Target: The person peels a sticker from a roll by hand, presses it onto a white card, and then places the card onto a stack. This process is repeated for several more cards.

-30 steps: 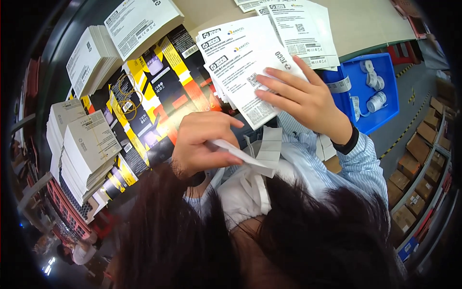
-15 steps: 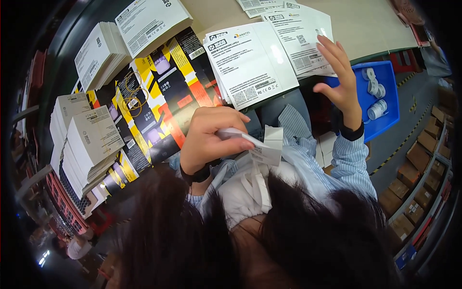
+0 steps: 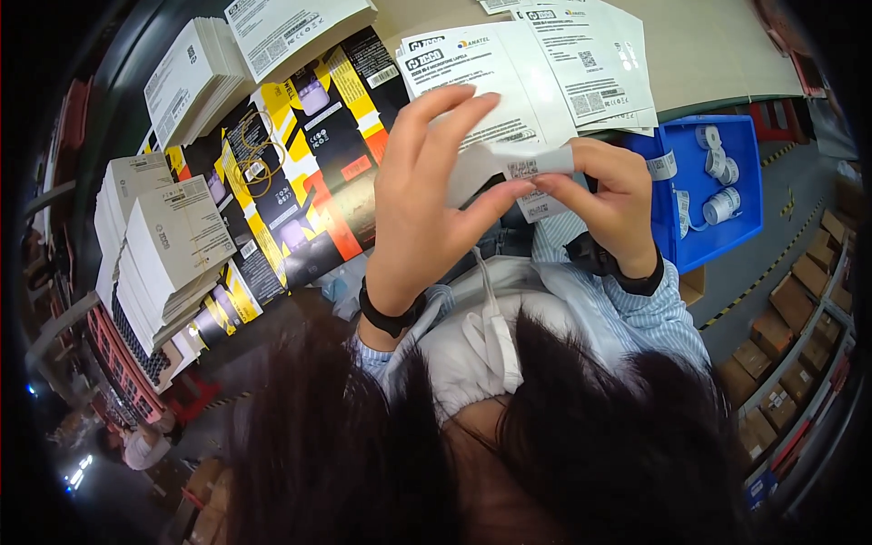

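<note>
A white strip of labels (image 3: 552, 162) printed with square codes hangs between my hands, above my lap. My right hand (image 3: 616, 193) pinches it between thumb and bent fingers. The thumb tip of my left hand (image 3: 413, 186) meets the strip beside the right thumb; its index and middle fingers are raised and spread well apart from that thumb. The strip's pale end curls inside the curve of the left hand. Just beyond, printed white sheets or flat packs (image 3: 490, 77) lie stacked on the table, with another such stack (image 3: 590, 68) to their right.
A blue bin (image 3: 756, 195) with label rolls (image 3: 722, 207) stands at the right. Flat black-and-yellow printed boxes (image 3: 318, 173) cover the left of the table, with a rubber band (image 3: 254, 168) on top. White stacks (image 3: 182, 250) stand at far left. Cardboard boxes (image 3: 790, 295) line shelves at right.
My right hand has come down and left from its raised, open pose and now grips the label strip. My left hand has opened its fingers and moved slightly up.
</note>
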A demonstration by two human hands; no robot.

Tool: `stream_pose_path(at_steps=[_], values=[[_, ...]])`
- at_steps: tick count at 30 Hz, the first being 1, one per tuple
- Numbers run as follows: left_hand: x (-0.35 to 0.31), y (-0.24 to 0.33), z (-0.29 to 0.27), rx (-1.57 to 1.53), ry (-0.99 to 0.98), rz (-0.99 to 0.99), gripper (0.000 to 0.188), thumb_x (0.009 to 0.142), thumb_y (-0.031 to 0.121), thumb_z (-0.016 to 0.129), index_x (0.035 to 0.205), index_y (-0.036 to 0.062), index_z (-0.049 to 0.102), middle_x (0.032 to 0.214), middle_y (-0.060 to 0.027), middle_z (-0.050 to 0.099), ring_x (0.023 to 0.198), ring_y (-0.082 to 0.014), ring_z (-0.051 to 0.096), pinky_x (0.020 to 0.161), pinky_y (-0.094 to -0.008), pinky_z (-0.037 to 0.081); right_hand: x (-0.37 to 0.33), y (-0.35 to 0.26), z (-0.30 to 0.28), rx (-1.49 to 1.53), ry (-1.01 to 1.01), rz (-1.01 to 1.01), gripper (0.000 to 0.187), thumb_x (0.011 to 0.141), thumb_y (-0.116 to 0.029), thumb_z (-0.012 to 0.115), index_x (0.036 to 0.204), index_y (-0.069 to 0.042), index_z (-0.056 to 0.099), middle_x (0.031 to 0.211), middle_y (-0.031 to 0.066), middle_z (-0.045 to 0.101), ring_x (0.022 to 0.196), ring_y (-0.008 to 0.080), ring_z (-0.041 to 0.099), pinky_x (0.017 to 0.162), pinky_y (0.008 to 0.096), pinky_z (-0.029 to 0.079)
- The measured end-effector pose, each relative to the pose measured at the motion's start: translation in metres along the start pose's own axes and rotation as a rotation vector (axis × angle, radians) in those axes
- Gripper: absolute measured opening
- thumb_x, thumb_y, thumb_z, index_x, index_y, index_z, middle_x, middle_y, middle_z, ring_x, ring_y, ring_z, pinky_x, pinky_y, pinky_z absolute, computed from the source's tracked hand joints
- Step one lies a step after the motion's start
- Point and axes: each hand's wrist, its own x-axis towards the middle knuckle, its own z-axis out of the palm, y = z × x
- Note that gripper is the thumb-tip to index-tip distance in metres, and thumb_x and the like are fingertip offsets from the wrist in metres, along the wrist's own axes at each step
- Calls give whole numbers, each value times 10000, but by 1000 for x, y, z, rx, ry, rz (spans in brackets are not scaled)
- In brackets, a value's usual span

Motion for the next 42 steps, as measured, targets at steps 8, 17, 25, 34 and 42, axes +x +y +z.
stream_pose_path(at_steps=[8,17,25,34,42], values=[[-3,1,-1,-64,-193,7,88,703,-8,660,776,-14,611,661,-61,586,656,-150,584,773,-301,460,7,-9,6,82,154,56,88,691,-15,681,770,-11,643,781,74,627,705,157,602,616,231,454],[-2,7,-1,-115,-239,-129,201,693,149,726,718,24,571,640,-76,551,546,-201,534,467,-287,389,14,-3,-9,8,154,-157,188,718,-4,665,902,-13,625,888,92,632,845,161,597,745,254,466],[-7,3,-2,-211,-179,-401,206,683,149,737,729,26,578,645,-58,565,565,-198,536,512,-271,415,17,-8,1,626,459,-88,475,724,12,665,1168,-24,502,895,96,629,871,164,594,766,278,473],[8,-4,5,-20,114,0,162,675,79,708,777,22,594,660,-58,575,647,-223,566,617,-296,458,3,-3,5,128,17,147,697,697,37,681,1312,-66,370,836,81,627,799,137,608,726,248,485],[0,0,-2,-55,-192,-87,88,718,57,662,724,13,585,610,-97,519,549,-244,522,503,-307,407,10,-1,9,31,77,-65,720,698,47,679,1319,-13,319,858,106,629,866,158,597,789,278,463]])
